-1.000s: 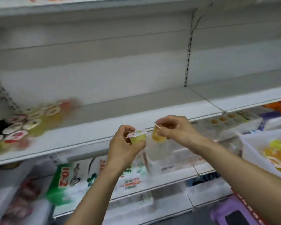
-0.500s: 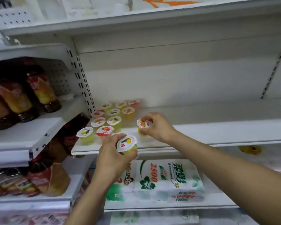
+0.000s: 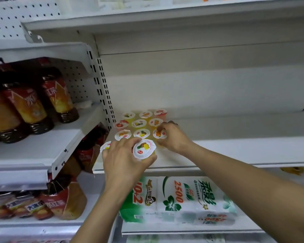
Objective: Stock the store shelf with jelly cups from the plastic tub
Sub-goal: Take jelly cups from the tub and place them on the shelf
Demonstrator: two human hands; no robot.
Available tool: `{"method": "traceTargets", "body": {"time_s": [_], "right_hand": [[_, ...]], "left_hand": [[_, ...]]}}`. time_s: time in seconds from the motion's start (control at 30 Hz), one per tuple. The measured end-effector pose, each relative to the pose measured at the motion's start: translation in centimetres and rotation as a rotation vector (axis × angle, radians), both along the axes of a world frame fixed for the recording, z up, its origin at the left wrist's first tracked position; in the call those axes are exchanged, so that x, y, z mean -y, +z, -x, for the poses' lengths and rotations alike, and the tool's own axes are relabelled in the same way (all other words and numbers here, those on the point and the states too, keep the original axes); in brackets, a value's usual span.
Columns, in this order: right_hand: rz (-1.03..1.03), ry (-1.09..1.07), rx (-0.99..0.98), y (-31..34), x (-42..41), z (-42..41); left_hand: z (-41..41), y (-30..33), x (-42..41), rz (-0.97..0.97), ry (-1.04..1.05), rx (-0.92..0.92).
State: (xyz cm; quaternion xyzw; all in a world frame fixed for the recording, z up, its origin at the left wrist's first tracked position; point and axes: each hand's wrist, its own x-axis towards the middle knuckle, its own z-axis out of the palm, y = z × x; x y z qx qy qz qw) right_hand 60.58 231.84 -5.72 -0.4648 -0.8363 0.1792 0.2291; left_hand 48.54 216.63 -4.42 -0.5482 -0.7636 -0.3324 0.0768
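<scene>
Both hands (image 3: 123, 160) lower, round foil-lidded cups (image 3: 144, 149).

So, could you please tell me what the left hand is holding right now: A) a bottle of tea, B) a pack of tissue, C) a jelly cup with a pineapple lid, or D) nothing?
C: the left hand curls round a jelly cup with a pineapple picture on its lid, at the shelf's front edge.

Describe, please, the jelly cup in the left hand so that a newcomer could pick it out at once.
Find the white shelf right of the bottled drinks, where jelly cups stand in rows at its left end. At the front of them, the left hand grips the pineapple-lidded cup, the nearest, largest-looking one.
</scene>
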Motion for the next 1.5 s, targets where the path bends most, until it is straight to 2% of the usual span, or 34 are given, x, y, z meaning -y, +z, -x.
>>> {"method": "traceTargets", "body": {"time_s": [0.1,0.3,0.43,0.77,0.87,1.0,1.17,1.37,1.5], "right_hand": [[-0.042,0.018,0.053,0.5,0.8,-0.7],[-0.096,-0.01,-0.041,0.8,3.0,-5.3],[-0.089,-0.016,-0.017,0.7,3.7,-8.1],[-0.128,0.023,-0.069,0.7,5.0,-11.7],[-0.147,0.004,-0.074,0.6,5.4,-14.1],[-0.204,-0.081,-0.071,0.3,6.1,-19.3],[-0.255,-0.254,-0.089,-1.0,7.8,-28.6],[-0.251,-0.428,0.076,-3.3,10.4,-44.0],[-0.146,-0.55,0.209,-6.1,12.6,-53.3]], "left_hand": [[-0.1,-0.2,-1.1,-0.028,-0.02,-0.13],[-0.5,-1.0,-3.6,0.014,0.016,-0.398],[-1.3,-1.7,-4.4,0.103,0.033,-0.446],[-1.8,-2.3,-4.8,0.178,0.04,-0.497],[-3.0,-1.9,-4.2,0.101,0.042,-0.473],[-10.0,-0.4,-3.9,-0.033,-0.167,-0.34],[-21.3,-1.4,-5.2,0.004,-0.45,-0.131],[-35.4,-3.8,-7.0,0.072,-0.659,-0.096],[-44.9,-6.5,-7.7,0.154,-0.853,-0.086]]}}
